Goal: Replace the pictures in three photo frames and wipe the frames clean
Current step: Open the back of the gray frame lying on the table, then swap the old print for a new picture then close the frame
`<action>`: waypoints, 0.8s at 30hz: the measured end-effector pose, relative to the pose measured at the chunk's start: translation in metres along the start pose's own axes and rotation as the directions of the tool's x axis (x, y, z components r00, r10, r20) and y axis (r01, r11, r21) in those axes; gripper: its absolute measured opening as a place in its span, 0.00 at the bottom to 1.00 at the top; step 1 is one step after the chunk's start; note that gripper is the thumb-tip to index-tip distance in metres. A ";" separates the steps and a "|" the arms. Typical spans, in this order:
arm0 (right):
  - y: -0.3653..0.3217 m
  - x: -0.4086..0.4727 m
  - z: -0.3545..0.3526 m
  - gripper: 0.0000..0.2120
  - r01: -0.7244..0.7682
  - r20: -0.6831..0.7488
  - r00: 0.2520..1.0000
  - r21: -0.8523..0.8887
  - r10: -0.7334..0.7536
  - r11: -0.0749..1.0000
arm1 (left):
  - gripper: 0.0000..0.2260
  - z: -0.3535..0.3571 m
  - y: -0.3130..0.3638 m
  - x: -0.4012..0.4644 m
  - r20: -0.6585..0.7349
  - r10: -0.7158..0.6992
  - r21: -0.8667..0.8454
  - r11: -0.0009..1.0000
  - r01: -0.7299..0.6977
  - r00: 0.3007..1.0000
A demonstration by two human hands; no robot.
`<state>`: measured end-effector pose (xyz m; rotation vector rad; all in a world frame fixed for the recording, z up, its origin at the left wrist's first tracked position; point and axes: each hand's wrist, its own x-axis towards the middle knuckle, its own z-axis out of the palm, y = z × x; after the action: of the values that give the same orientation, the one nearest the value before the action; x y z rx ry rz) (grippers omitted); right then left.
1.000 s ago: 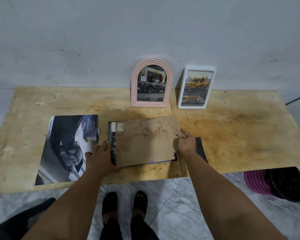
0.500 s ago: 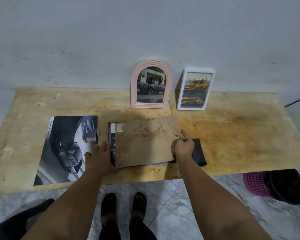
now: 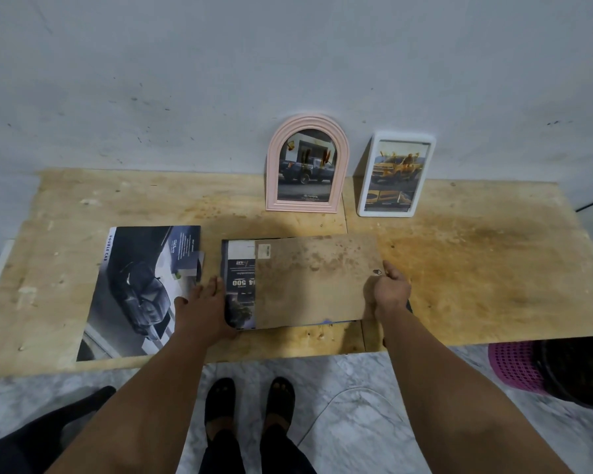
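A brown stained backing board (image 3: 315, 282) lies over a dark frame that is flat on the wooden table (image 3: 476, 268). A printed picture (image 3: 240, 289) shows upside down past the board's left edge. My right hand (image 3: 387, 292) grips the board's right edge, thumb on top by a small metal clip. My left hand (image 3: 202, 302) rests flat with fingers extended against the left edge of the frame and picture. A pink arched frame (image 3: 307, 120) and a white frame (image 3: 386, 212), each holding a truck picture, lean on the wall behind.
A large dark car poster (image 3: 134, 285) lies at the left of the table, with a small cut piece (image 3: 185, 265) on its right edge. A pink basket (image 3: 514, 367) and a black bin (image 3: 569, 371) stand on the floor at the right. My feet (image 3: 220, 405) are below the table's front edge.
The backing board has slid to the right under my right hand, baring more of the printed picture at the left. The black cloth at the right is now mostly hidden.
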<state>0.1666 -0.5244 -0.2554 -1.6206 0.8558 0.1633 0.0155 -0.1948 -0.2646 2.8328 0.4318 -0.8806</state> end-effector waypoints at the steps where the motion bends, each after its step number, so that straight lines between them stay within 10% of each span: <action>1: -0.002 0.005 -0.006 0.25 0.008 -0.005 1.000 -0.010 -0.008 1.000 | 0.60 0.000 0.000 0.000 0.000 0.001 0.002 1.000 -0.001 1.000; 24: -0.082 0.099 -0.132 0.23 0.153 -0.334 0.930 -0.030 -0.154 0.988 | 0.62 -0.009 0.008 -0.002 0.037 -0.043 0.016 0.999 0.043 0.998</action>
<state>0.2409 -0.6865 -0.2101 -1.7385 0.9802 -0.2302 0.0211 -0.2007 -0.2563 2.8261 0.4849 -0.9465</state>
